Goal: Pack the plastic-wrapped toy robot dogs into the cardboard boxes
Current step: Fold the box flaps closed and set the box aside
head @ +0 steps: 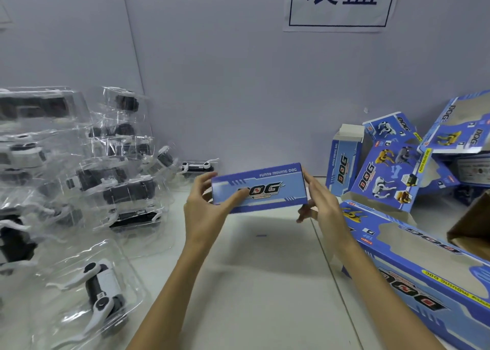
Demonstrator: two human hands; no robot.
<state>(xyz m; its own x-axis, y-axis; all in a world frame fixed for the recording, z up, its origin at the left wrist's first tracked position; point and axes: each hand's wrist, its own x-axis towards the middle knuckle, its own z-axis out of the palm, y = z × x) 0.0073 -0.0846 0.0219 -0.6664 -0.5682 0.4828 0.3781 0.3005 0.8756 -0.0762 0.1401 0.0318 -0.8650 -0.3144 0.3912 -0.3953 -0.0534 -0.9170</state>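
Note:
I hold a blue cardboard box [261,188] printed "DOG" above the middle of the table, long side level. My left hand [209,203] grips its left end, thumb across the front face. My right hand [318,201] grips its right end. To the left lies a pile of toy robot dogs in clear plastic shells [87,169]; the nearest one [102,286] lies at the front left, a white and black dog. Whether the held box has a dog inside cannot be seen.
Several blue boxes [392,169] lie heaped at the right against the wall, some with open flaps. A long flat blue box [413,267] lies at the front right. A brown cardboard corner [472,230] juts in at the right edge. The grey wall carries a paper sign [342,2].

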